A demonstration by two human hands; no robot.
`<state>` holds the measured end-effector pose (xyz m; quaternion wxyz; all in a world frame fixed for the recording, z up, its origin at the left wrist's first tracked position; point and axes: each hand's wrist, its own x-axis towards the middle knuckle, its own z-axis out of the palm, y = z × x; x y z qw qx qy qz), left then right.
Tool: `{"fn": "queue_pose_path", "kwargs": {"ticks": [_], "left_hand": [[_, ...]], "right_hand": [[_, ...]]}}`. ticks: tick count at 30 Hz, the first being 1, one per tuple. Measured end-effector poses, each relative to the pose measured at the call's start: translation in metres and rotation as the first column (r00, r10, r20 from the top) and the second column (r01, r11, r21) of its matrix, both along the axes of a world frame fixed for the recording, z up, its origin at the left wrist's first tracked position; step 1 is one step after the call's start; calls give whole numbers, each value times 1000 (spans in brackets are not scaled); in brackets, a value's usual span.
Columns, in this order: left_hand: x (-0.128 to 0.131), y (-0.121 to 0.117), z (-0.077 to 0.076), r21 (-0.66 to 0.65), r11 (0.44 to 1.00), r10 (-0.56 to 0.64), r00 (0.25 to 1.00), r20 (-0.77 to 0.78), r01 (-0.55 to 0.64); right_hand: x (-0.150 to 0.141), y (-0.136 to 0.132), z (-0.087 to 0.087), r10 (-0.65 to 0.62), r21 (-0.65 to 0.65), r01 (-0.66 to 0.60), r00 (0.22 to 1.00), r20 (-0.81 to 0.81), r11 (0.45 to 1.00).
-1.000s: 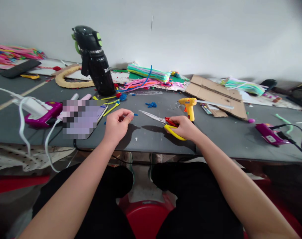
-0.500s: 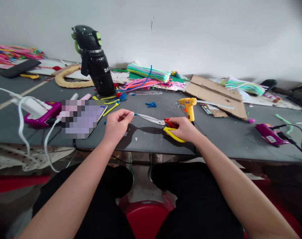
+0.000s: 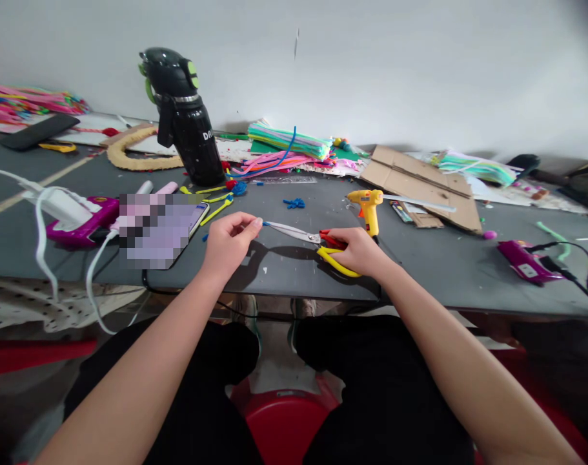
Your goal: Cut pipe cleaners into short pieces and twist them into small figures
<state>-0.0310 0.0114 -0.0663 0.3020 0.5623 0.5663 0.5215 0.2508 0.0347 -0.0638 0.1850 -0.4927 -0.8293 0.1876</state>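
Note:
My left hand (image 3: 230, 244) is closed in a pinch on a thin blue pipe cleaner (image 3: 265, 223), whose short tip shows past the thumb. A blue bit (image 3: 205, 237) also pokes out behind this hand; whether it is the same piece I cannot tell. My right hand (image 3: 364, 250) grips scissors (image 3: 294, 232) with one red and one yellow handle. Their blades look closed or nearly so and point left, with the tips at the blue end. Beyond the blades a small cluster of blue pieces (image 3: 294, 203) lies on the grey table (image 3: 294, 278).
A yellow glue gun (image 3: 371, 212) stands just behind my right hand. To the left are a phone (image 3: 162, 236), a purple power socket (image 3: 104, 223) with white cables and a tall black bottle (image 3: 194, 139). Pipe cleaner bundles (image 3: 288, 141) and cardboard (image 3: 419, 184) lie along the wall.
Almost nothing differs. Both hands, the blue pipe cleaner and the scissors keep nearly the same position; my left fingertips have shifted very slightly to the right.

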Motion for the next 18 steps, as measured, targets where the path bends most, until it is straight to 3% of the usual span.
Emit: {"fn": "queue_pose_path", "kwargs": {"ticks": [18], "left_hand": [[-1, 0, -1, 4, 1000, -12, 1000, -10, 12]], "right_hand": [[2, 2, 2, 9, -1, -9, 1000, 18, 1000]]}}
